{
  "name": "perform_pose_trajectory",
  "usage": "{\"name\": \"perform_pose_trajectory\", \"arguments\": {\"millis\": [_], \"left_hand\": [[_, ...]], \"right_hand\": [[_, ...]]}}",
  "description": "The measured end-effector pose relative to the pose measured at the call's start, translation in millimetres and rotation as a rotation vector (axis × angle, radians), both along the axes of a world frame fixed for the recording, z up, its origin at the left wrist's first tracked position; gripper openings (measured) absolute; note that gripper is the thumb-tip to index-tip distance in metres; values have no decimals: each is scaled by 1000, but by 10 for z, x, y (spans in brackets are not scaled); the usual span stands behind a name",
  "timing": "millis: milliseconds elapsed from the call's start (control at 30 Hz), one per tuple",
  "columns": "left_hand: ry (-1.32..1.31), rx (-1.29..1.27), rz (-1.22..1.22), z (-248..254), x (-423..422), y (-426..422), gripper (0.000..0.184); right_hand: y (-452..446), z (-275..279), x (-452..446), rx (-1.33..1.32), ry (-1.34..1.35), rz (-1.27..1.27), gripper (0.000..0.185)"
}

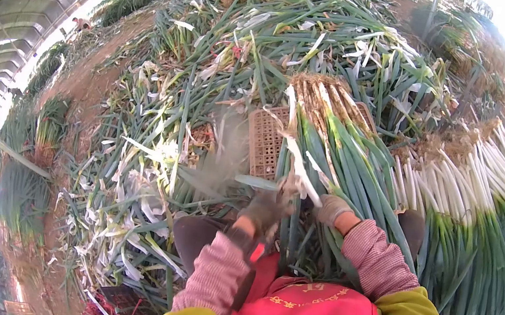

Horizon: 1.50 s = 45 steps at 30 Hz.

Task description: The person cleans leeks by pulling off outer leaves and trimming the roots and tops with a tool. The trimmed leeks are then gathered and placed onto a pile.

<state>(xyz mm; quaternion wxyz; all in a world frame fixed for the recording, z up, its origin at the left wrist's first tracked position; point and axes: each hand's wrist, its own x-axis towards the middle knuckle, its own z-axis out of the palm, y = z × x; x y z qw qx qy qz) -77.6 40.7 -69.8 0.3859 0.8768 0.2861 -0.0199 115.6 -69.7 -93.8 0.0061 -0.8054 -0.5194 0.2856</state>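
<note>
A long green onion (296,158) with a pale stalk slants across in front of me. My right hand (332,211), in a grey glove, is closed round it near the leafy part. Close beside it, my left hand (262,212), also gloved, is smeared by motion next to the stalk, and its fingers do not show clearly. Under and beyond the hands, a pile of unpeeled green onions (348,143) with brown roots lies over a brown plastic crate (265,143).
Cleaned white-stalked green onions (460,192) lie in a row at the right. Stripped leaves (147,187) cover the ground at left and ahead. Bundles of green onions (24,186) stand along the far left. Red twine (112,314) lies at bottom left.
</note>
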Motion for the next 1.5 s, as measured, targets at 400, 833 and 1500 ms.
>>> {"name": "perform_pose_trajectory", "arguments": {"millis": [400, 833, 1500], "left_hand": [[41, -358, 102, 443, -373, -883, 68], [155, -194, 240, 149, 202, -489, 67], [94, 68, 97, -627, 287, -59, 69]], "right_hand": [[-196, -81, 95, 252, 322, -307, 39], [-660, 89, -101, 150, 162, -222, 41], [-753, 373, 168, 209, 1604, -780, 20]]}}
